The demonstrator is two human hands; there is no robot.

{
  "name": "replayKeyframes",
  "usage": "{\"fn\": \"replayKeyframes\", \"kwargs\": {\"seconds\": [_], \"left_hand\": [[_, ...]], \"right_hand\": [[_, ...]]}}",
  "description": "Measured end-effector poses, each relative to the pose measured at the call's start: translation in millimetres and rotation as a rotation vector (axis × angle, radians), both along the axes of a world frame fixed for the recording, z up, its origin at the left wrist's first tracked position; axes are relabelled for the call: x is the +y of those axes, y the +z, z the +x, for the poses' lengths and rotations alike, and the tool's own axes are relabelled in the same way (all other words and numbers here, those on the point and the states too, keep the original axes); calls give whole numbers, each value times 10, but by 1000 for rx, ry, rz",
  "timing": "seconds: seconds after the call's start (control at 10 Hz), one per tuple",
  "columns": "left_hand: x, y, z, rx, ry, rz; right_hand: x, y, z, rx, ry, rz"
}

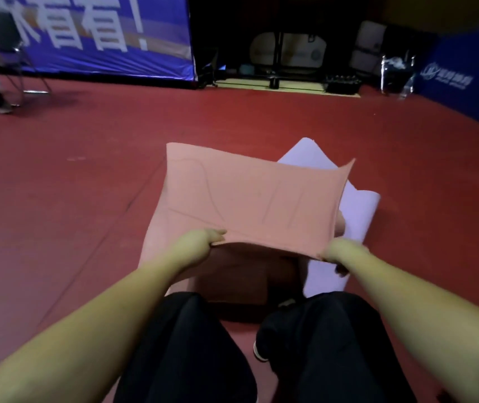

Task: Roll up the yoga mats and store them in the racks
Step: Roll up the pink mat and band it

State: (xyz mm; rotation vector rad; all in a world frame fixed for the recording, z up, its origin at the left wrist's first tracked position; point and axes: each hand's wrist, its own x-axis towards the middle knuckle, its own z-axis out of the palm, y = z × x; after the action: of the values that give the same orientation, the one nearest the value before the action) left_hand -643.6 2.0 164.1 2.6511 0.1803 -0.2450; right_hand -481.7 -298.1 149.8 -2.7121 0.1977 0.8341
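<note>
I have both hands pinching the near edge of the soft salmon-pink foam yoga mat [250, 196], left hand [203, 238] and right hand [341, 253] apart at its two corners. The mat's length runs away from me over the red floor [72, 184] (a pale lilac mat [357, 210] lies beneath it, to the right), so I judge the roll must start here.
</note>
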Motion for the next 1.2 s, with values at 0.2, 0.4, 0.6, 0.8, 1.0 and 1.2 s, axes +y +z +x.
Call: {"fn": "replayKeyframes", "kwargs": {"seconds": [0.2, 0.4, 0.6, 0.8, 1.0, 1.2], "left_hand": [[-95, 164, -95, 8, -57, -46], [386, 154, -278, 38, 152, -29], [682, 25, -475, 54, 249, -50], [854, -225, -668, -8, 452, -234], [871, -530, -911, -26, 744, -372], [830, -605, -989, -56, 737, -410]], "right_hand": [[839, 338, 451, -593, 692, -629], [1080, 340, 1005, -322, 844, -604], [1474, -38, 1377, -61, 657, -428], [1425, -531, 1763, -135, 721, -463], [1234, -1267, 2208, -108, 697, -482], [1036, -1672, 2262, -57, 292, -429]]}}
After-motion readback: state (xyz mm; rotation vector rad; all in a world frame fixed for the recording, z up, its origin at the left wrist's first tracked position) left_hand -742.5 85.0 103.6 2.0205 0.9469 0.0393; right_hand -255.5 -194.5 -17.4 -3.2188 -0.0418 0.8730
